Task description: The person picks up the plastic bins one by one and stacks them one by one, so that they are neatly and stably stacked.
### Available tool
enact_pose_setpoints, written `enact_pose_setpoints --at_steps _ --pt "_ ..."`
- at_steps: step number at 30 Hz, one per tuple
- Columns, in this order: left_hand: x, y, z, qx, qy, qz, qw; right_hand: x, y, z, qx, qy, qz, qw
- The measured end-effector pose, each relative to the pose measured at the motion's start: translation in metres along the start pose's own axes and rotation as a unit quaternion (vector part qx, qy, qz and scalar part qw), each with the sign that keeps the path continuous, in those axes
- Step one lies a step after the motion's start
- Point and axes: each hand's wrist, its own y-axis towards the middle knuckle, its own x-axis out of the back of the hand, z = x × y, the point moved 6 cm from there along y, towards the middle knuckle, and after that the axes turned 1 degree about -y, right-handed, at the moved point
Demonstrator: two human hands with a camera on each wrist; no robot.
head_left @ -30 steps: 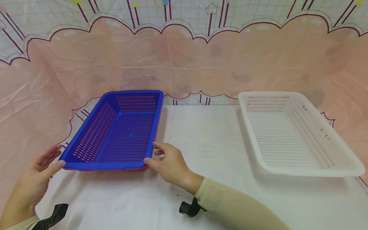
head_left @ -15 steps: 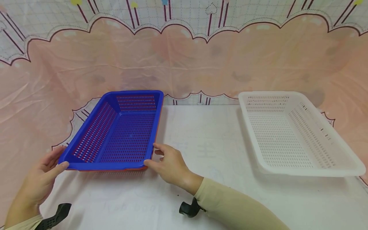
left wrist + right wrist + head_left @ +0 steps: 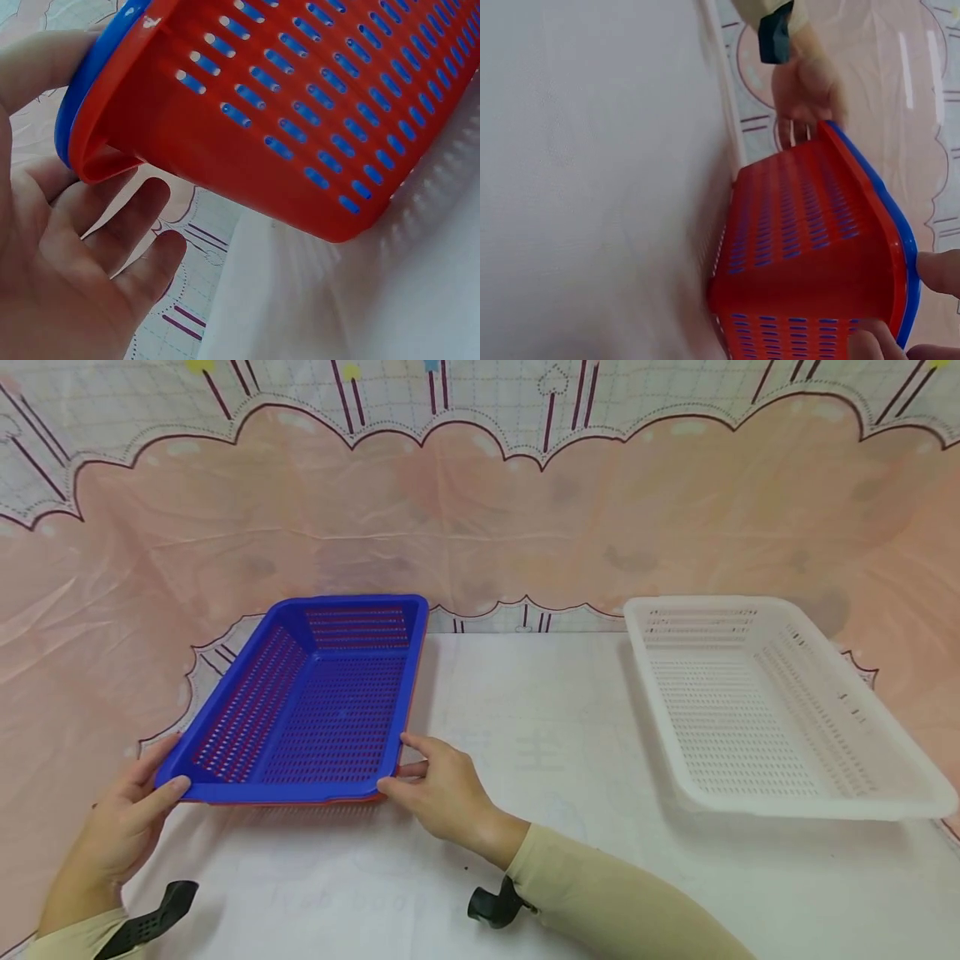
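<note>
A blue perforated plastic basket point(image 3: 285, 792) sits nested inside a red basket point(image 3: 157, 120) at the left of the table. In the head view only a thin red edge shows below the blue rim. At the near left corner my left hand point(image 3: 120, 831) holds both rims, thumb on top; the left wrist view shows the other fingers spread loosely below. My right hand point(image 3: 453, 797) pinches the near right corner, with its thumb on the blue rim and its index finger at the side. The right wrist view shows the red wall point(image 3: 810, 277) from outside.
A white perforated basket point(image 3: 682, 760) stands at the right of the white-covered table point(image 3: 525, 710). Behind the table hangs a pink patterned cloth point(image 3: 487, 527). Black wrist mounts point(image 3: 495, 906) stick out below both hands.
My left hand has moved right and slightly up, from beside the corner to a hold on the rims. The right hand stays at its corner, and the baskets have hardly moved.
</note>
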Motion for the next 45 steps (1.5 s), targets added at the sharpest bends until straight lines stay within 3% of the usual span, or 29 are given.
enact_pose_setpoints --at_steps 9,16,22,29,32,38,45 --pt "-0.007 0.004 0.007 0.019 0.011 -0.010 0.9997 0.008 0.000 -0.002 0.009 -0.003 -0.029 0.9995" --pt "-0.023 0.014 0.011 0.027 0.040 -0.020 0.9986 0.026 -0.009 -0.006 -0.003 -0.009 -0.033 0.9994" --pt "-0.050 0.025 0.019 0.039 0.092 -0.008 0.9949 0.053 -0.025 -0.013 0.003 -0.002 -0.051 0.9987" --pt "-0.083 0.032 0.028 0.071 0.195 -0.001 0.9783 0.085 -0.045 -0.021 -0.005 0.009 -0.087 0.9962" --pt "-0.096 0.035 0.031 0.079 0.212 0.004 0.9740 0.098 -0.052 -0.024 -0.008 0.008 -0.097 0.9953" --pt "-0.126 0.043 0.038 0.098 0.228 0.026 0.9684 0.130 -0.065 -0.030 -0.014 -0.016 -0.092 0.9955" --pt "-0.161 0.046 0.046 0.112 0.198 0.057 0.9720 0.163 -0.078 -0.035 0.000 -0.025 -0.098 0.9949"
